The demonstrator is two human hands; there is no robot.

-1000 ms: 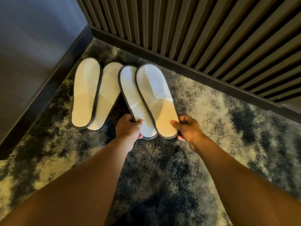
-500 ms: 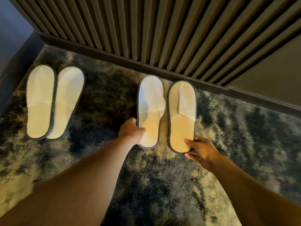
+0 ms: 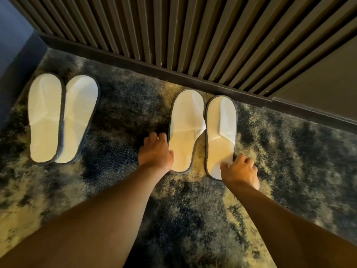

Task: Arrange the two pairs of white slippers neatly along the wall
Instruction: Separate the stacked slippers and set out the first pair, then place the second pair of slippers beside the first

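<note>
Two pairs of white slippers with dark trim lie on the carpet, toes toward the slatted wall (image 3: pixel 173 31). The left pair (image 3: pixel 61 118) sits near the corner, its two slippers slightly overlapping. The right pair lies flat, side by side and close to the baseboard. My left hand (image 3: pixel 155 149) is at the outer side of that pair's left slipper (image 3: pixel 185 120), thumb over its rim and fingers curled against its edge. My right hand (image 3: pixel 240 171) holds the heel of the right slipper (image 3: pixel 220 130), thumb on the insole.
A dark baseboard (image 3: pixel 154 68) runs under the slatted wall. A plain dark wall (image 3: pixel 11 35) closes the corner on the left. The mottled blue and cream carpet (image 3: pixel 125 105) shows in a wide gap between the two pairs. A flat panel (image 3: pixel 318 78) continues at right.
The right pair has been moved to the right, away from the left pair, and set down flat by the baseboard. My left hand has slid from the heel up along the slipper's side.
</note>
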